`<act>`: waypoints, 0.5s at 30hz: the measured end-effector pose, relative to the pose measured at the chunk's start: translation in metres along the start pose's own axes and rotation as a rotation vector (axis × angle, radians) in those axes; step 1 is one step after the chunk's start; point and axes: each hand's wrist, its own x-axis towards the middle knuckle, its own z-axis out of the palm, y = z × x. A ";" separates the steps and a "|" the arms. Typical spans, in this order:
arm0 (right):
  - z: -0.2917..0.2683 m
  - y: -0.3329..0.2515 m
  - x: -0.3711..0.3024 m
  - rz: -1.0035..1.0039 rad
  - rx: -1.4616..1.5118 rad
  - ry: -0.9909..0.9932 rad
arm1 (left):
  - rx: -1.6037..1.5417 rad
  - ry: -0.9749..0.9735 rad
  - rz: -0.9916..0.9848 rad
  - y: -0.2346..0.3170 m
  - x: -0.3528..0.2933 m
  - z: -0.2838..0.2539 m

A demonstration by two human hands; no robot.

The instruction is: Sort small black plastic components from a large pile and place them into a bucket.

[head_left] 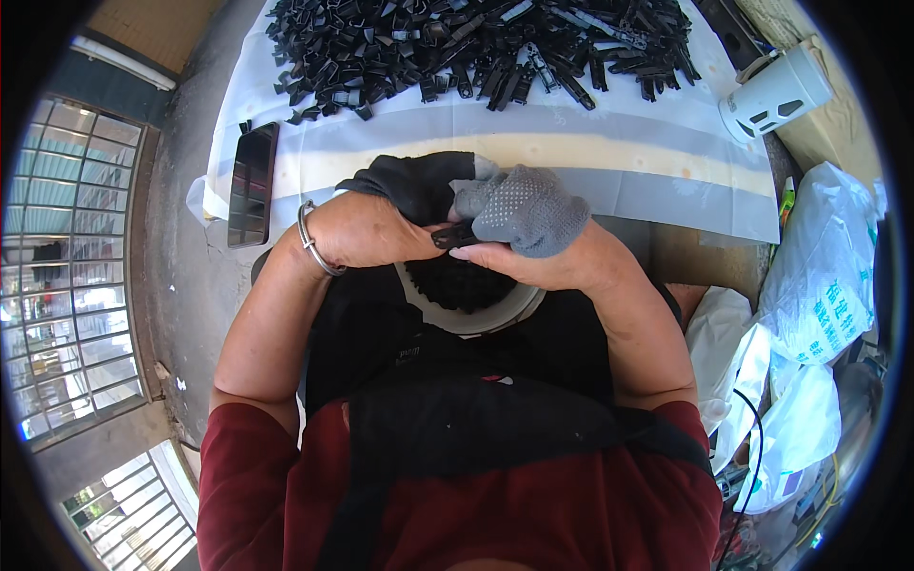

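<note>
A small black plastic part point(454, 235) is pinched between my two hands, just above a round pale tub point(466, 328). My left hand point(400, 205), in a black glove that leaves the thumb bare, is closed on the part's left side. Opposite it, my right hand point(535, 219) wears a grey dotted glove, also with a bare thumb, and grips the part from the right. Its thumb presses along the lower edge; the gloved fingers hide much of the part. Dark pieces point(462, 285) lie inside the tub in front of my lap.
A large heap of black plastic clips and strips point(457, 48) covers the far side of the cloth-covered table point(666, 200). A phone point(252, 186) lies at the left edge. To the far right stands a white tumbler point(781, 90), with plastic bags point(819, 276) below and a black cable hanging beside them.
</note>
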 end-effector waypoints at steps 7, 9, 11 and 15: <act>0.024 0.004 -0.003 0.050 -0.063 0.284 | -0.637 0.406 -0.170 -0.001 -0.011 0.033; 0.034 0.005 -0.006 0.052 -0.134 0.320 | -0.577 0.441 -0.269 -0.004 -0.018 0.048; 0.031 -0.004 -0.005 0.054 -0.121 0.256 | -0.576 0.440 -0.353 -0.010 -0.019 0.058; 0.028 -0.005 -0.006 0.017 -0.038 0.191 | -0.726 0.599 -0.399 -0.011 -0.015 0.068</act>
